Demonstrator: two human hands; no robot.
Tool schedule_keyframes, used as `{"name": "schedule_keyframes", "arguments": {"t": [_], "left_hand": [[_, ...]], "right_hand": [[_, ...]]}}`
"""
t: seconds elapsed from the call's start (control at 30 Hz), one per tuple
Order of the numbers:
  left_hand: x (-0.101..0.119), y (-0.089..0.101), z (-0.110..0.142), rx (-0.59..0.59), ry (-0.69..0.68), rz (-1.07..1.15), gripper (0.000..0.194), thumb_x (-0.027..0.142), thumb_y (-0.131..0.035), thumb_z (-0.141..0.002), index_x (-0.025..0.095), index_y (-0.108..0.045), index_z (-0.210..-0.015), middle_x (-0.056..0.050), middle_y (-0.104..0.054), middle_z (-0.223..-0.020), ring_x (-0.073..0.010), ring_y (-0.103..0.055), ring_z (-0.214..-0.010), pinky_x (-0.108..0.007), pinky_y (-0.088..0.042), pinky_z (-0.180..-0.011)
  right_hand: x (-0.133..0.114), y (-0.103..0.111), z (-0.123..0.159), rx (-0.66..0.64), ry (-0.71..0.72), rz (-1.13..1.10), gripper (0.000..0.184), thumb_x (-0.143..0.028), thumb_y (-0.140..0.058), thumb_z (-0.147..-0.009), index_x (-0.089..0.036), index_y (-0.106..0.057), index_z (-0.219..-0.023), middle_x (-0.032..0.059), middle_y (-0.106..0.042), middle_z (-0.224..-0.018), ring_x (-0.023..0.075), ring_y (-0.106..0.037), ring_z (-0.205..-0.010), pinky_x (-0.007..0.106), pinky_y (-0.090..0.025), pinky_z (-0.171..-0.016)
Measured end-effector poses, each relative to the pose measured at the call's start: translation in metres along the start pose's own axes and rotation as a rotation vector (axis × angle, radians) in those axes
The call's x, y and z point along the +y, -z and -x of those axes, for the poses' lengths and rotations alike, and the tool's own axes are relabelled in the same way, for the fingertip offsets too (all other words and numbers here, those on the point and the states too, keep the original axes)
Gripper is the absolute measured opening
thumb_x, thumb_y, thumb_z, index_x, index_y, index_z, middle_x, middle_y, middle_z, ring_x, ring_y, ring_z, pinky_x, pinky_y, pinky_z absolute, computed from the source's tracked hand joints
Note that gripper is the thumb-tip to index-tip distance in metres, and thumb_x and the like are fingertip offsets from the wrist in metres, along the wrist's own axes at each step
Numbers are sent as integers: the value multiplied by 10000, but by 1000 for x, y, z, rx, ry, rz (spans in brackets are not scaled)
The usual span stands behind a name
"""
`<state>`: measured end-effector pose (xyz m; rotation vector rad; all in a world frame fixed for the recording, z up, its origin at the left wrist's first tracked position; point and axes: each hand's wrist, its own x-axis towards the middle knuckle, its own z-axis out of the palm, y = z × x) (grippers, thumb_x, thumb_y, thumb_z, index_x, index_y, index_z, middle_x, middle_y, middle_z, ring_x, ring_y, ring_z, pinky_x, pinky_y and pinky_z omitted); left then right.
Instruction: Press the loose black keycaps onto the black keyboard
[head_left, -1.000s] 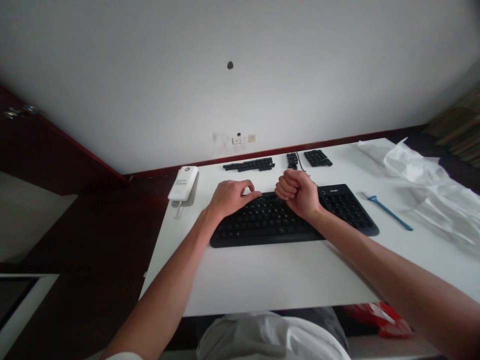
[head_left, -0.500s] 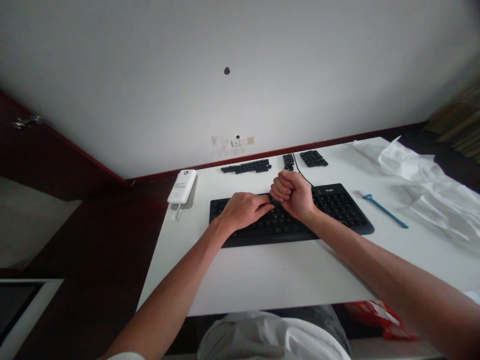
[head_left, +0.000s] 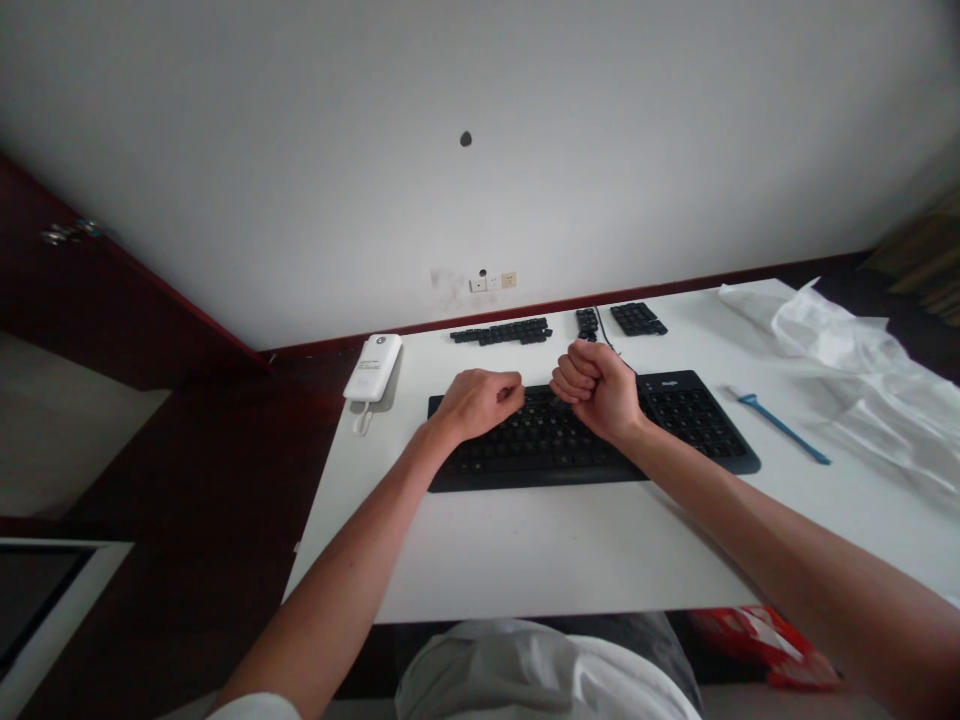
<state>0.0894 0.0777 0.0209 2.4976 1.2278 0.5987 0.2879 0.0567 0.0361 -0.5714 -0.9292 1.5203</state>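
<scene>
Keyboard lies flat on the white bench, black, with its long side toward me, and both my hands are over its far half. My left hand is curled loosely shut, knuckles up, above the left part of the keyboard. My right hand is clenched tighter, fingers folded toward the left hand, at the far edge of the keyboard near its middle. The fingers hide whatever is inside, so I cannot tell whether either fist closes on something small.

Beyond the keyboard, 3 groups of loose pieces sit in a line: a long row of black keycaps, a narrow column of black keycaps and a compact block of black keycaps. Their shapes seem to echo zones of the keyboard, so they look set out in order on purpose. A black cable runs from beside the column toward the keyboard.

Right of the keyboard lie a blue plastic pick and a crumpled white plastic sheet. Left of it stands a white handheld device, its printed label too small to read. The logo on the keyboard is too blurred to read with certainty.
</scene>
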Motion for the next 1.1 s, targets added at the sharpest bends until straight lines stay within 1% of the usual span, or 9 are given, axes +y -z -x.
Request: {"name": "schedule_keyframes", "arguments": {"t": [0.07, 0.17, 0.2, 0.27, 0.37, 0.5, 0.87, 1.0, 1.1], "left_hand": [[-21, 8, 1, 90, 97, 46, 313, 354, -507, -981, 208, -722, -806, 11, -551, -611, -126, -439, -584, -284, -306, -632], [-55, 15, 2, 197, 189, 166, 346, 309, -567, -930, 232, -705, -1239, 74, -452, -581, -118, -412, -577, -246, -349, -672], [-65, 14, 3, 246, 225, 194, 385, 329, -595, -917, 229, -684, -1278, 86, -422, -571, -117, -395, -570, -240, -349, -671], [-83, 11, 4, 333, 306, 220, 306, 441, -612, -920, 200, -727, -1069, 78, -407, -567, -116, -377, -569, -244, -327, -642], [-97, 2, 4, 348, 372, 249, 479, 577, -544, -947, 175, -641, -704, 31, -507, -592, -120, -438, -589, -264, -312, -629], [-100, -5, 3, 330, 389, 208, 543, 582, -477, -975, 180, -573, -624, 11, -545, -579, -128, -476, -595, -273, -314, -643], [-94, -2, 4, 287, 409, 196, 487, 531, -495, -958, 182, -616, -640, 1, -575, -583, -139, -489, -602, -276, -317, -642], [-94, -5, 4, 359, 422, 206, 357, 492, -533, -969, 193, -726, -935, 19, -596, -641, -136, -500, -623, -256, -340, -651], [-87, 7, 2, 396, 365, 242, 370, 476, -504, -1010, 192, -734, -1067, -31, -698, -825, -152, -582, -760, -251, -409, -709]], "right_hand": [[1, -1, 0, -8, -10, 2, 555, -347, -680, -857, -236, -244, -533, -77, -172, -476, 88, -134, -425, 304, -121, -433], [3, 0, 1, -17, -38, 14, 559, -343, -683, -846, -240, -235, -529, -78, -168, -470, 86, -137, -421, 304, -113, -432], [4, 0, 2, -23, -47, 16, 555, -341, -680, -844, -240, -234, -529, -78, -168, -468, 85, -137, -419, 304, -112, -431], [6, 1, 3, -42, -65, 22, 542, -332, -669, -847, -238, -239, -530, -79, -173, -464, 81, -139, -415, 302, -111, -430], [9, 0, 6, -85, -95, 50, 533, -312, -659, -855, -235, -246, -526, -79, -186, -457, 76, -148, -412, 299, -115, -433], [14, -3, 7, -149, -131, 97, 538, -324, -678, -867, -236, -271, -528, -80, -209, -464, 75, -172, -417, 294, -120, -441], [24, 3, 1, -189, -148, 167, 442, -314, -733, -815, -237, -364, -586, -79, -280, -535, 86, -226, -470, 279, -144, -472], [25, 4, 3, -170, -106, 191, 448, -309, -715, -825, -244, -343, -585, -85, -259, -524, 83, -200, -458, 282, -140, -462], [20, 8, 5, -146, 30, 367, 439, -324, -657, -884, -242, -354, -577, -64, -294, -524, 101, -244, -477, 296, -183, -478]]}}
